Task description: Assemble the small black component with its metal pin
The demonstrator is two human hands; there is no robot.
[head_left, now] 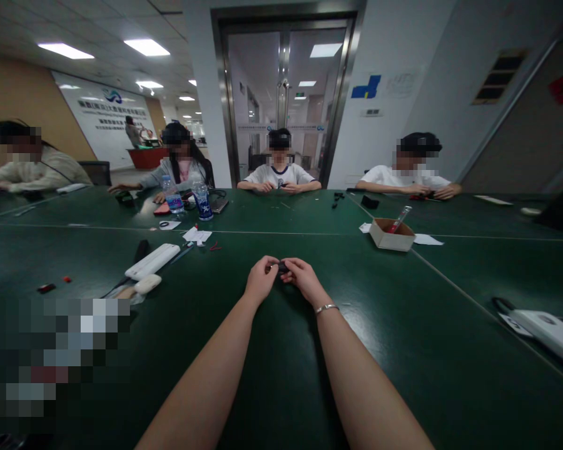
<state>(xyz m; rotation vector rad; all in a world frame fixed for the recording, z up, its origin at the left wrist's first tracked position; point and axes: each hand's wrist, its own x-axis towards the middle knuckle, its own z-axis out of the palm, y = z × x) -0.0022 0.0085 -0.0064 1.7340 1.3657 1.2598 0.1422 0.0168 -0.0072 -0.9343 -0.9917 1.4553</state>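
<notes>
Straight ahead, my left hand [261,278] and my right hand [302,277] meet just above the green table [281,387]. Between their fingertips is a small dark object [282,267], pinched from both sides. My fingers cover much of it, and its kind is too small to make out. A silver bracelet [327,307] circles my right wrist.
Left of my arms lie a white power bank [152,262] and a round white piece [148,284]. A cardboard box [392,235] stands ahead on the right, and a white device [551,334] lies far right. Two bottles [201,201] stand near several people seated across.
</notes>
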